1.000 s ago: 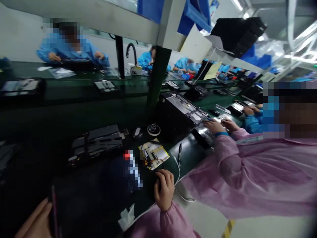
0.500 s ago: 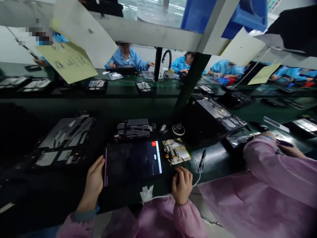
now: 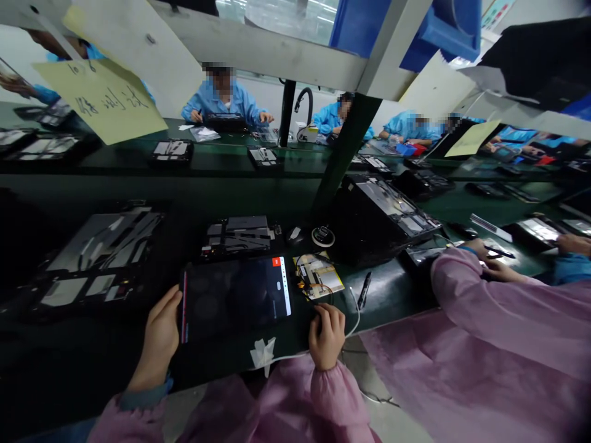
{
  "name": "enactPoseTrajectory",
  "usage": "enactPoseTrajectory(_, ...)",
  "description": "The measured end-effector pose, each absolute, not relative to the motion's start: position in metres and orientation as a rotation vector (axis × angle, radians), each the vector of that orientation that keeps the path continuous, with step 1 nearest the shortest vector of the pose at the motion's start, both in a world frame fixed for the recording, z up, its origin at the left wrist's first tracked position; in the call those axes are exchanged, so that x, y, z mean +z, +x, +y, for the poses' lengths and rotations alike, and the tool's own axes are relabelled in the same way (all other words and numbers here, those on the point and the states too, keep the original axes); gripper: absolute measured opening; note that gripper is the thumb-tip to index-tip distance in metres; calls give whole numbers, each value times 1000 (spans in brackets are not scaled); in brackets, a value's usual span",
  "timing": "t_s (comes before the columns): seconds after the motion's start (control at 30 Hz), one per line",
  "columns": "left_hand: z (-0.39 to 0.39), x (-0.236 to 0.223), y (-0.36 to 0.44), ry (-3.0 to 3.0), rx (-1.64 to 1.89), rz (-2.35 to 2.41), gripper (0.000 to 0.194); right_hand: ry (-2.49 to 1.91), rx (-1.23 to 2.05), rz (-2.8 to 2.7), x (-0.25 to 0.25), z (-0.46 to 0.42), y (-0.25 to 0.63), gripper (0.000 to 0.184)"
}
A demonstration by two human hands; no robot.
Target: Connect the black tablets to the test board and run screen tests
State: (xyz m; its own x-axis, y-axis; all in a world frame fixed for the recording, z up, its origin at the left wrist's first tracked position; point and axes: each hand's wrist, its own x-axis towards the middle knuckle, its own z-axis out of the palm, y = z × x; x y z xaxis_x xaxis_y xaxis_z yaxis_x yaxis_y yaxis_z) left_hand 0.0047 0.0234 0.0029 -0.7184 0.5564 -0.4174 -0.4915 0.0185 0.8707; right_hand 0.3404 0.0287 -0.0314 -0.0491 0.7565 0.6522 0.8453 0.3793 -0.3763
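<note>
A tablet (image 3: 231,298) lies tilted in front of me, its screen mostly dark, with a white strip and a red square at its right end. My left hand (image 3: 162,329) grips its left edge, thumb along the top side. My right hand (image 3: 327,335) is at the bench's front edge, right of the tablet, fingers curled downward; whatever is under them is hidden. Just beyond it sits a silver and yellow battery pack (image 3: 319,275) with orange and black wires that run toward my fingers. A black pen (image 3: 364,290) and a white cable (image 3: 356,320) lie to the right.
Opened tablet bodies (image 3: 104,246) are piled at left, with another stack (image 3: 240,237) behind the tablet and a tall stack (image 3: 388,212) at right. White tape (image 3: 263,354) hangs on the front edge. A co-worker's pink sleeve (image 3: 480,289) is close on my right. Paper notes (image 3: 104,101) hang overhead.
The view has shifted slightly, so everything sits a little further left and higher. My left hand stays on the tablet, and my right hand keeps its curled pose.
</note>
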Motion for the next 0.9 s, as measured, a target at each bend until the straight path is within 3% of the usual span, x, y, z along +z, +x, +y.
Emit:
enactPoseTrajectory(0.5, 19, 4, 7, 130, 1824, 1575, 19, -1237, 247, -2068, 8, 5, 302, 34)
enactPoseTrajectory(0.9, 19, -5, 2, 145, 1810, 1588, 29, -1164, 184, -2021, 20, -2, 291, 47)
